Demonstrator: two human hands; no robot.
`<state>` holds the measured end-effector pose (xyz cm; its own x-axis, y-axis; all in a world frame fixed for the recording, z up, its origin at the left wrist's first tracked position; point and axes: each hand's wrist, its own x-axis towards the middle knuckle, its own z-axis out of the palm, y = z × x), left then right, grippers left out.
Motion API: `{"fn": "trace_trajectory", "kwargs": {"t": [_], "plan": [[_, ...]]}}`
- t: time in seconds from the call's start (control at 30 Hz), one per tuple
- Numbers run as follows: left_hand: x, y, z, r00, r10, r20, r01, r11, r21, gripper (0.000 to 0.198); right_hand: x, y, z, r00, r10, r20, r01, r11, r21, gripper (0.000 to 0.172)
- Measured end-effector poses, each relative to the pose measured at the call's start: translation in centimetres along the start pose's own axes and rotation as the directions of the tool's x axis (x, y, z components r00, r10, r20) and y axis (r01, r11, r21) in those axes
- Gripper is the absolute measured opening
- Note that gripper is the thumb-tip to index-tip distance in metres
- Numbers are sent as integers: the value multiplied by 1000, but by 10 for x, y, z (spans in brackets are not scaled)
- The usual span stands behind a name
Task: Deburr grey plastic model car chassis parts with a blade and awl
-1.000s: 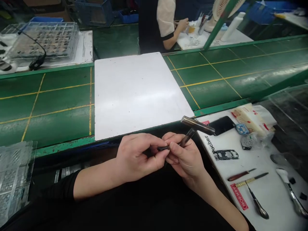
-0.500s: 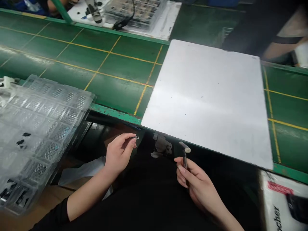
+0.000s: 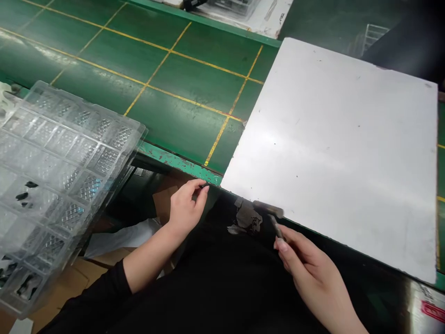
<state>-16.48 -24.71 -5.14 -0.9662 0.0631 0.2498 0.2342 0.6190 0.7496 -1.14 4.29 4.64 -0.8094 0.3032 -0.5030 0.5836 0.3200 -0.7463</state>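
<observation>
My left hand [image 3: 186, 206] pinches a tiny dark part [image 3: 205, 186] between thumb and fingertips, just below the green edge of the conveyor [image 3: 167, 160]. To its left lies a clear plastic blister tray [image 3: 59, 171] with several small dark parts in its cells. My right hand [image 3: 309, 271] is closed on the handle of a small metal hammer [image 3: 269, 212], whose head sits at the near edge of a white board [image 3: 340, 148] resting on the green belt. The two hands are apart, over my black-clad lap.
The green belt [image 3: 167, 88] with yellow lines runs across the far side. Brown cardboard [image 3: 163, 199] and white plastic [image 3: 114, 239] lie under the tray's edge. A white mat with red print [image 3: 429, 304] shows at the lower right. Another tray sits at the top edge.
My hands, joined around the part and hammer a second ago, have separated. The left hand moved left toward the blister tray with the part. My view swung left, away from the tool mat.
</observation>
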Motion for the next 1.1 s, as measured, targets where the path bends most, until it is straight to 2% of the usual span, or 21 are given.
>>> {"fn": "trace_trajectory", "kwargs": {"t": [0.1,0.27,0.43,0.57,0.7,0.9,1.1], "plan": [[1,-1,0,999,44,15,-44,999,18,13,2,-1,4,997,74,-37,-77,994,-76,50],[4,-7,2,997,75,33,-76,997,27,11,8,-3,11,997,66,44,-68,997,47,51],[8,-11,0,997,62,41,-62,998,14,11,15,-16,18,998,48,47,-54,989,137,47],[11,-13,-1,995,82,63,-84,996,17,10,21,-21,18,994,76,77,-86,987,136,46],[13,-13,-2,990,108,90,-110,994,23,9,25,-15,15,988,124,88,-133,986,102,51],[15,-10,-5,987,108,116,-113,993,35,8,32,0,13,994,58,97,-84,954,288,48],[16,-11,-6,984,118,136,-124,992,38,10,37,6,14,998,28,58,-39,979,202,50]]}}
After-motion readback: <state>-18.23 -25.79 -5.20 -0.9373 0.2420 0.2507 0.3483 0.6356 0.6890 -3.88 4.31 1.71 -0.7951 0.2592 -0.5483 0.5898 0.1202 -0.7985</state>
